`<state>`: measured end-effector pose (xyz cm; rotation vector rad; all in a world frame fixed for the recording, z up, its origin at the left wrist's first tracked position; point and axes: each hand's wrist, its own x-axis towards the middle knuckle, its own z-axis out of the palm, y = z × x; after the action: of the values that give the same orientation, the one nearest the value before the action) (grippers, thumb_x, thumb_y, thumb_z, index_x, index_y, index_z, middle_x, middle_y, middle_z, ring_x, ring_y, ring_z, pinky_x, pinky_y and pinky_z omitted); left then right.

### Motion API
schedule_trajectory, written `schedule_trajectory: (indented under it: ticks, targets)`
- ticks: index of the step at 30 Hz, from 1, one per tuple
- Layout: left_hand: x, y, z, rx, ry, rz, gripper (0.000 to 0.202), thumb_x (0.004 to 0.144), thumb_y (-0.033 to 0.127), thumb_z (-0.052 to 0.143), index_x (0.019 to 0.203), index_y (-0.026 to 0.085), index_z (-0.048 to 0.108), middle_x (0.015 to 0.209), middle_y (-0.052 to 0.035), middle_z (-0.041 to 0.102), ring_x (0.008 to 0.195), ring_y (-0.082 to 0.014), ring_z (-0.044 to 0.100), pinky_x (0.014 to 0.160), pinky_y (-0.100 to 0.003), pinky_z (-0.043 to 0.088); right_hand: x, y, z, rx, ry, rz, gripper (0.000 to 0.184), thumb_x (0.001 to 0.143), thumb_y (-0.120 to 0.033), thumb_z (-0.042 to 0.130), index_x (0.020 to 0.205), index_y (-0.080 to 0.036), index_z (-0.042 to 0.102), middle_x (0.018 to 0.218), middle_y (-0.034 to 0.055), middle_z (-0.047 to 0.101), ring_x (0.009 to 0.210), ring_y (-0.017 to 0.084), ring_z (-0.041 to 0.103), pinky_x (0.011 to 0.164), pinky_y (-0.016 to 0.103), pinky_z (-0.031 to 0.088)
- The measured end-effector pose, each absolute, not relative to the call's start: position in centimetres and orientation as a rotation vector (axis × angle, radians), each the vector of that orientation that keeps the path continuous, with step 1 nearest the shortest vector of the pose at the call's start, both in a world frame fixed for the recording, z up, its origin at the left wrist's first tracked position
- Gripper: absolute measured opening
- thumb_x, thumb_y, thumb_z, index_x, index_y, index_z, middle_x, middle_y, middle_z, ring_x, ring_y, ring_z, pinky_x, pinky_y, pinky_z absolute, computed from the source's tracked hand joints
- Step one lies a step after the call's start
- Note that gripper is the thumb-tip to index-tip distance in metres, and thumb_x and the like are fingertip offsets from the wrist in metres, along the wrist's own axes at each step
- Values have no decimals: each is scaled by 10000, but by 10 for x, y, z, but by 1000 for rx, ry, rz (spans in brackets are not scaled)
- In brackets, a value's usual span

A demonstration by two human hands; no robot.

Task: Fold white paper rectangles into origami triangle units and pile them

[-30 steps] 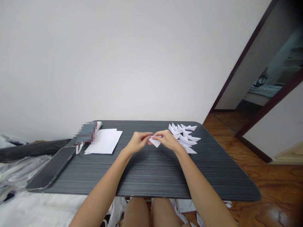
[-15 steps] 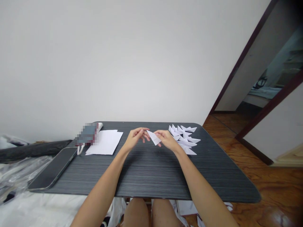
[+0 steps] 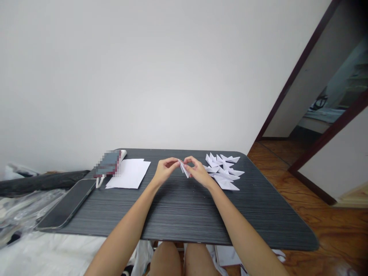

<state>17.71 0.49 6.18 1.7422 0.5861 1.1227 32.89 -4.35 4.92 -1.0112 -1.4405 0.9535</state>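
A small piece of folded white paper (image 3: 184,169) is held between both hands above the middle of the dark table (image 3: 186,214). My left hand (image 3: 164,168) pinches its upper left end between thumb and fingers. My right hand (image 3: 197,171) is closed on its right side, thumb and forefinger making a ring. The paper looks narrow, with its layers a little apart; part of it hides behind the fingers. Just right of my right hand lies a group of pointed folded paper pieces (image 3: 227,177). To the left of my left hand rests a stack of flat white sheets (image 3: 133,174).
A phone (image 3: 67,205) lies at the table's left edge. Behind it are a blurred-out dark red-edged object (image 3: 109,163) and a white cable (image 3: 99,181). A white wall rises behind the table. Plastic-wrapped items (image 3: 37,207) sit to the left; a doorway opens at right.
My left hand has closed from spread fingers to a pinch on the paper's tip. The paper has turned and now shows a narrower side. My right hand's grip has shifted.
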Motion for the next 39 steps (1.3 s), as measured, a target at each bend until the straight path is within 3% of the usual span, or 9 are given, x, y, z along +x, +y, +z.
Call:
schedule_trajectory:
  ticks: [7, 19, 23, 26, 29, 33, 39]
  targets:
    - [181, 8, 53, 1601, 646, 1213, 219, 629, 304, 620, 743, 117, 622, 689, -45, 653, 620, -166, 610, 645, -308, 502, 327, -40, 43, -973, -1357, 1056, 252, 690, -371, 543, 830, -179, 459, 731, -24, 465, 528, 46, 423, 452, 168, 320]
    - [181, 8, 54, 1836, 691, 1118, 222, 675, 339, 567, 708, 121, 544, 661, -18, 580, 620, -120, 552, 598, -243, 440, 326, -38, 36, -1061, -1303, 1157, 270, 672, -415, 541, 718, -179, 417, 602, -42, 453, 504, 70, 404, 461, 187, 304]
    - [179, 13, 48, 2051, 749, 1047, 201, 740, 333, 482, 725, 133, 492, 634, 7, 519, 569, -84, 484, 550, -208, 389, 329, -35, 32, -1161, -1439, 986, 218, 688, -352, 525, 651, -166, 417, 585, -45, 424, 528, 73, 400, 493, 191, 305]
    - [177, 16, 42, 2238, 813, 962, 163, 753, 280, 464, 849, 149, 470, 593, 37, 463, 514, -76, 432, 527, -205, 366, 330, -33, 28, -1229, -1523, 841, 150, 665, -254, 542, 722, -172, 432, 599, -53, 432, 516, 72, 402, 494, 191, 308]
    - [174, 15, 39, 2488, 765, 799, 148, 754, 228, 453, 880, 164, 496, 667, 14, 475, 596, -99, 460, 608, -233, 387, 330, -34, 25, -1316, -1683, 674, 103, 678, -173, 501, 777, -181, 473, 585, -54, 445, 511, 79, 413, 506, 199, 309]
    - [170, 12, 44, 2727, 590, 610, 163, 757, 283, 468, 805, 158, 561, 947, -65, 488, 873, -161, 475, 800, -286, 369, 330, -38, 26, -1446, -1872, 441, 75, 692, -150, 492, 703, -170, 563, 603, -18, 482, 583, 101, 445, 575, 225, 332]
    - [167, 4, 53, 2896, 526, 400, 338, 733, 381, 498, 976, 148, 532, 979, -84, 506, 903, -182, 484, 804, -284, 385, 335, -38, 28, -1404, -1972, 358, 115, 722, -168, 497, 731, -157, 611, 810, 43, 532, 731, 118, 500, 689, 245, 386]
